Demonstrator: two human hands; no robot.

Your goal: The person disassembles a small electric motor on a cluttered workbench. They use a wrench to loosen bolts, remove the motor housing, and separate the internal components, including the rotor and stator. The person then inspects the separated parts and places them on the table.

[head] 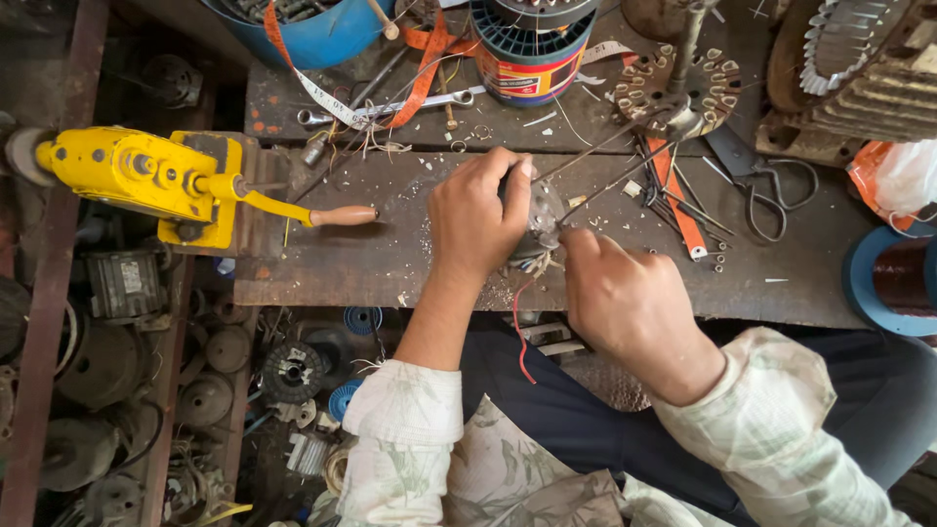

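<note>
Near the surface's (322,263) front edge, the left hand (475,217) clamps its grip over a small motor stator (543,222), steadying it while the right hand (625,298) pinches its winding wires.

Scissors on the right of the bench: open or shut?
Open. The scissors lie flat on the workbench, their two dark handle loops spread apart; neither hand touches them.

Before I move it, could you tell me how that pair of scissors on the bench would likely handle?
The scissors look all metal, so probably stiff and fairly heavy for their size. They lie flat on the workbench, so rolling seems unlikely. The looped handles should give a sure grip, though the blades may swing open.
</note>
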